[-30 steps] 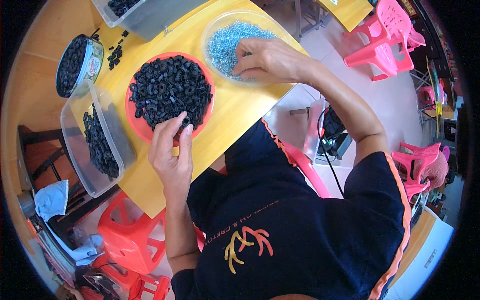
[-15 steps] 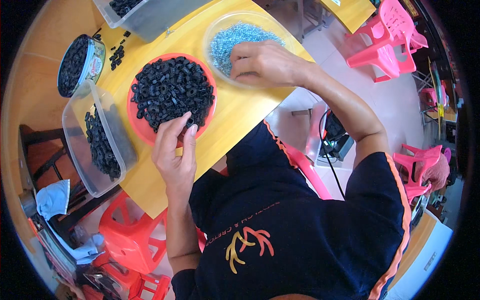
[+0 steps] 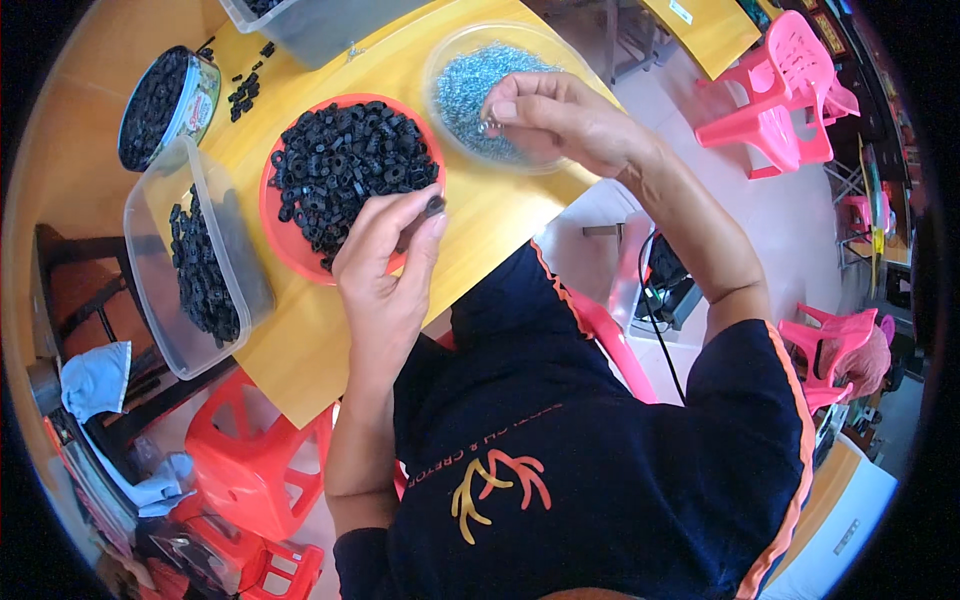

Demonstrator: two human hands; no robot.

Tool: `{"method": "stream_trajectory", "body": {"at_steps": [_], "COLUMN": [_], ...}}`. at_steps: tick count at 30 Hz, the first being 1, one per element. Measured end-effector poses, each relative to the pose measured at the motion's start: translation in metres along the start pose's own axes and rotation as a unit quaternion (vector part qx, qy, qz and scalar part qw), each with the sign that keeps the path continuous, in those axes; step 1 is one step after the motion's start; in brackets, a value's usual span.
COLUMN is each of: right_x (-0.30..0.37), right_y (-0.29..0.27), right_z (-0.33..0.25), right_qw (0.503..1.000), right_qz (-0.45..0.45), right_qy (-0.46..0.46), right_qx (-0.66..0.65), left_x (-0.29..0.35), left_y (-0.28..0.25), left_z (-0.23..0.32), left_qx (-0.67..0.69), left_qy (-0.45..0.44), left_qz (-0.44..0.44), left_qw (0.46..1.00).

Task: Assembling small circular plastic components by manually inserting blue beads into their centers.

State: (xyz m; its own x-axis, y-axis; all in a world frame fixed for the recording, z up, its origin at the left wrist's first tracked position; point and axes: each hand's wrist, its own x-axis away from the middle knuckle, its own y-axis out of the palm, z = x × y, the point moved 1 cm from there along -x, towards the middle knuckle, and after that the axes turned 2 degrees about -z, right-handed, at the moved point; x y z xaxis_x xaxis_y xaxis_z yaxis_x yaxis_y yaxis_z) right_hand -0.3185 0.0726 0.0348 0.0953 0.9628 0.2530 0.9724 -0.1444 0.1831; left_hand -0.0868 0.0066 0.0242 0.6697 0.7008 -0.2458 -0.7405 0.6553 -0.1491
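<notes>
1. Left hand [image 3: 385,270] pinches a black ring [image 3: 435,206] between fingertips, just over the near rim of the red bowl [image 3: 283,250] of rings.
2. Right hand [image 3: 560,120] pinches a small screw [image 3: 487,125] above the clear bowl [image 3: 440,60] of screws.
3. Both bowls sit on the yellow surface [image 3: 490,215].

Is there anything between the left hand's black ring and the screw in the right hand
Nothing visible. The left hand pinches a black ring, the right hand a small screw; only bare yellow table lies between them.
</notes>
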Motion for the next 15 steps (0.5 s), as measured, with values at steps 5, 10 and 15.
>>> {"method": "stream_trajectory", "body": {"at_steps": [5, 10, 15], "right_x": [0.008, 0.012, 0.009], "right_y": [0.030, 0.046, 0.013], "right_z": [-0.009, -0.019, -0.018], "right_qw": [0.997, 0.991, 0.998], "right_qz": [-0.042, -0.044, 0.000], "right_qy": [0.027, 0.034, -0.012], "right_qx": [-0.067, -0.122, -0.061], "left_x": [-0.008, -0.011, -0.008], "left_y": [0.007, 0.008, 0.003], "left_z": [0.000, 0.000, -0.008], "left_qx": [0.030, 0.059, 0.047], "left_qy": [0.004, -0.001, -0.009], "left_qz": [0.000, 0.012, 0.025], "left_qw": [1.000, 0.998, 0.999]}}
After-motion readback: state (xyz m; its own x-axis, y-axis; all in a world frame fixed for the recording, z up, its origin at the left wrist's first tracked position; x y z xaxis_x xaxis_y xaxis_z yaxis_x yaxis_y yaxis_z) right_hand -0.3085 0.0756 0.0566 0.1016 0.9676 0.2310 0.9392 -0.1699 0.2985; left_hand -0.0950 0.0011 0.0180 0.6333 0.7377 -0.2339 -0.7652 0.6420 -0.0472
